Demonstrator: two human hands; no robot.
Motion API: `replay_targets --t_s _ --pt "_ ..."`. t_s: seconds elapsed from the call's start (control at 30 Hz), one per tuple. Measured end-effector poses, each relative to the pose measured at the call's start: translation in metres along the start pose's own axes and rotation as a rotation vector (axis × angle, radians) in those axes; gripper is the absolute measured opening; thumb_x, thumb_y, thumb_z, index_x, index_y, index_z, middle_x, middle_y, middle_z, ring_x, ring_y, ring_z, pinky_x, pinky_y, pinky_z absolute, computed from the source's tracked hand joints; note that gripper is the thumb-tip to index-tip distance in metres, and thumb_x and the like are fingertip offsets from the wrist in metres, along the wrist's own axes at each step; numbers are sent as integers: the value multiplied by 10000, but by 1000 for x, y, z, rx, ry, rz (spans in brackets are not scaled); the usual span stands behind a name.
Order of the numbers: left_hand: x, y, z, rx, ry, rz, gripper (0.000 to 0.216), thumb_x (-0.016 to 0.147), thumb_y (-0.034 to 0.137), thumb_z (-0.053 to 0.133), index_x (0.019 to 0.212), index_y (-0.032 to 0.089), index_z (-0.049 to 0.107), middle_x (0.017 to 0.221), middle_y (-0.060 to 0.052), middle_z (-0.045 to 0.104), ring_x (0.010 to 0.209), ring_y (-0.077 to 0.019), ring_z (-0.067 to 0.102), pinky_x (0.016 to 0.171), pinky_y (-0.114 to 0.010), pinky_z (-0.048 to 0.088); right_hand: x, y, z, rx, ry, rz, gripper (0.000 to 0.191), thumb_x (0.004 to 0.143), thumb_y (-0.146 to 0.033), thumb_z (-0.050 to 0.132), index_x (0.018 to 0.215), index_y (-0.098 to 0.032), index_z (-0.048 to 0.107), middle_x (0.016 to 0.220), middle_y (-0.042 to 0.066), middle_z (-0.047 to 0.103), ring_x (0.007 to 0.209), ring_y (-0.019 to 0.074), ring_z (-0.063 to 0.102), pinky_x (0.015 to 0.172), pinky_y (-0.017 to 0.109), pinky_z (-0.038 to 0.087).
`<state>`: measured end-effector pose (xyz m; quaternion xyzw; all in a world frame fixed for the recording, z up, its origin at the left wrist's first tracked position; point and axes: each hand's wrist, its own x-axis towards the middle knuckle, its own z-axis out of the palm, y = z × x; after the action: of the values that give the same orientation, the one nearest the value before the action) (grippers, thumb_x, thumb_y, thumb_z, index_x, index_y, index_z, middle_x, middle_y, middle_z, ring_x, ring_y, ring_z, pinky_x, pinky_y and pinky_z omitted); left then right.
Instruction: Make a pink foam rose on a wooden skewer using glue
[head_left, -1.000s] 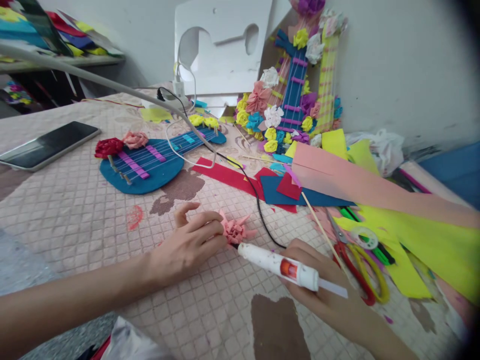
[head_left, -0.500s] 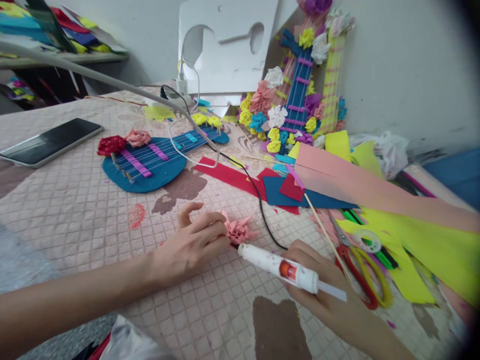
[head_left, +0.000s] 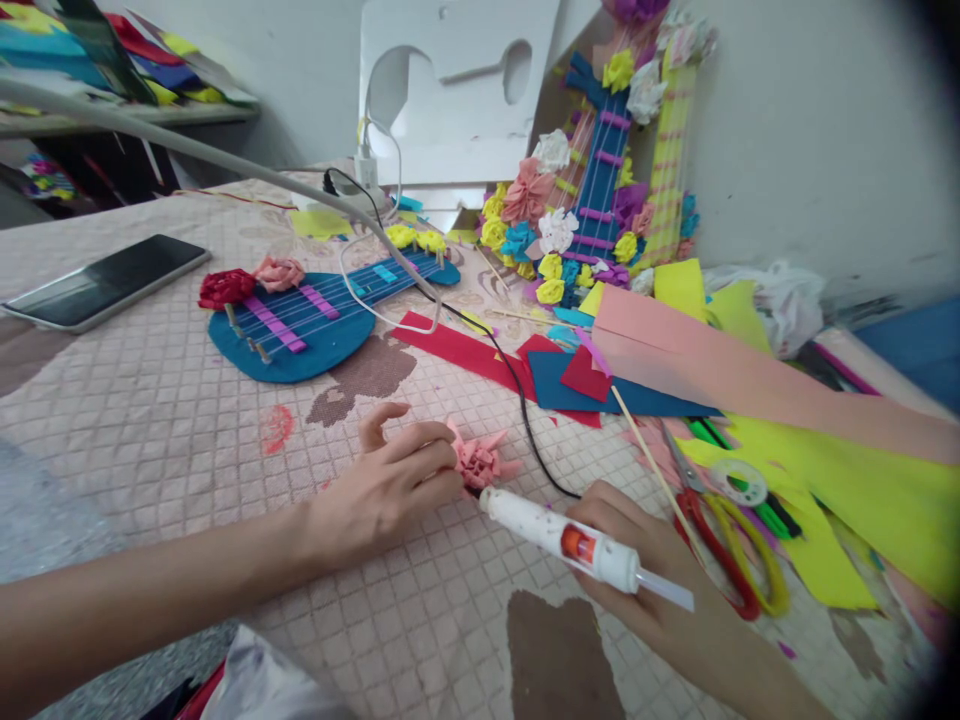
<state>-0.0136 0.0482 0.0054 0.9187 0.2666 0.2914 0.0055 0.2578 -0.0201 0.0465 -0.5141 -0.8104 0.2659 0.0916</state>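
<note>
My left hand (head_left: 382, 490) pinches a small pink folded paper flower (head_left: 480, 462) against the quilted tabletop (head_left: 150, 440). My right hand (head_left: 645, 580) grips a white glue gun (head_left: 570, 540) with an orange trigger, its nozzle touching the flower's near edge. A clear glue stick sticks out of the gun's back end. The gun's black cord (head_left: 517, 400) runs away across the table.
A blue foam guitar (head_left: 300, 320) with red and pink flowers lies at the back left, a phone (head_left: 105, 285) beyond it. Flower-covered guitars (head_left: 592, 190) lean on the wall. Coloured foam sheets (head_left: 750, 380), red-and-yellow scissors (head_left: 720, 540), a tape roll (head_left: 739, 482) and a wooden skewer (head_left: 649, 460) lie right.
Both hands hold almost still; the glue gun's nozzle has edged slightly closer under the pink flower. The view has shifted a little.
</note>
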Motion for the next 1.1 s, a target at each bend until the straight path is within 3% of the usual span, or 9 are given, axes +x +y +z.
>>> replay_targets --t_s 0.37,0.63,0.97,1.1 --pt "0 0 0 1 10 -2 254 978 131 364 955 213 604 906 9 664 1054 -155 503 1048 -402 214 -2 3 -2 38 7 -17 155 913 -373 462 929 -228 515 842 18 525 717 169 543 578 271 399" --pt "-1 -1 1 9 28 -17 244 967 123 385 992 220 608 900 10 659 1061 -160 505 1059 -420 170 -4 4 -3 103 31 -21 84 901 -309 491 935 -241 527 844 2 538 727 153 557 608 264 425" --pt "4 0 2 15 57 -34 240 958 114 407 966 223 620 867 15 665 1032 -169 524 1052 -455 133 -6 8 -2 113 152 9 79 878 -269 511 808 -237 493 733 -21 518 637 137 529 555 243 425" --pt "4 0 3 17 50 -47 266 963 108 384 964 221 625 895 1 655 1062 -176 517 1050 -467 135 -1 11 -8 72 289 62 130 861 -310 535 757 -243 495 658 -25 542 593 156 547 532 256 439"
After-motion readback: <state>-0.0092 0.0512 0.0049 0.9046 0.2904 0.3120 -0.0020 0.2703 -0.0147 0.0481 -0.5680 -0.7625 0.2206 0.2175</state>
